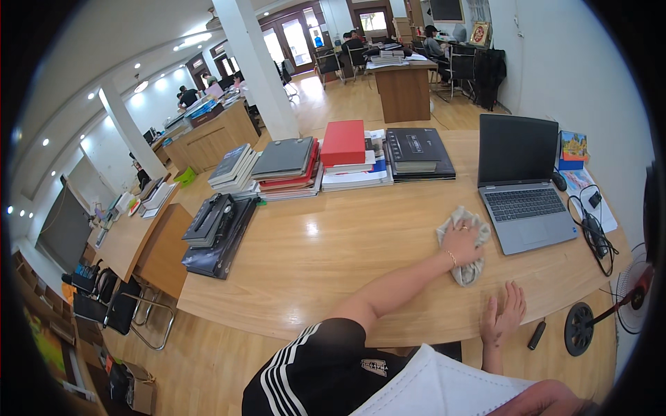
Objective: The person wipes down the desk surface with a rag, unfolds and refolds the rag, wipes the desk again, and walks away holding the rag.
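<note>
The right hand (pixel 505 312) is open and empty at the near edge of the wooden desk (pixel 333 249); whether it touches the top cannot be told. Just beyond it, slightly to its left, the left hand (pixel 461 239) lies with fingers spread on a crumpled, pale grey-beige cloth (pixel 472 274); whether those fingers also pinch the fabric cannot be told. The cloth lies on the desktop, showing around and below the palm. A gold-coloured bracelet (pixel 451 258) circles the left wrist. Just right of the left hand stands an open grey laptop (pixel 529 232), its screen dark. Farther right of that hand lies a black power adapter (pixel 594 225) with its cable. Well to its left is a pile of black albums (pixel 220 239). Beyond the hand, along the far edge, sit a large black album (pixel 420 149) and a red box (pixel 343 142) on books.
</note>
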{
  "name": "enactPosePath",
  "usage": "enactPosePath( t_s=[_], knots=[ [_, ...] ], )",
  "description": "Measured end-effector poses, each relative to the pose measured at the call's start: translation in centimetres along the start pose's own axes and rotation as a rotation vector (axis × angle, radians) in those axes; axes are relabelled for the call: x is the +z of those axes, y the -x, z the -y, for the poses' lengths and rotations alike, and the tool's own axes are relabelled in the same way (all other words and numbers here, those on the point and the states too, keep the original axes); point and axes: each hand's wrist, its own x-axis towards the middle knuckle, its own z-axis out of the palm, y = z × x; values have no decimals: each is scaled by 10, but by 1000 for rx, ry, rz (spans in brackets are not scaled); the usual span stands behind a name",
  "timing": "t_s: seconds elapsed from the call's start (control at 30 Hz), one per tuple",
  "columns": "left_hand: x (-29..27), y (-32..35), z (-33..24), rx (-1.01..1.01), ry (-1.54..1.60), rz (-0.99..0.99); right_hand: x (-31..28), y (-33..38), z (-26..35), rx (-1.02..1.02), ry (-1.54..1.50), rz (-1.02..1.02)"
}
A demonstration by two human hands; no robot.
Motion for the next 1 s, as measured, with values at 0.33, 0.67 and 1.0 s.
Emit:
enactPosePath(
  t_s=[0.33,0.67,1.0],
  knots=[
    [-34,128,40,256,61,136,4,3,-8,-27,54,-9],
    [-130,341,169,-262,48,-168,6,4,-11,-14,102,20],
    [-183,507,284,-804,32,-595,8,1,-11,15,149,51]
  ],
)
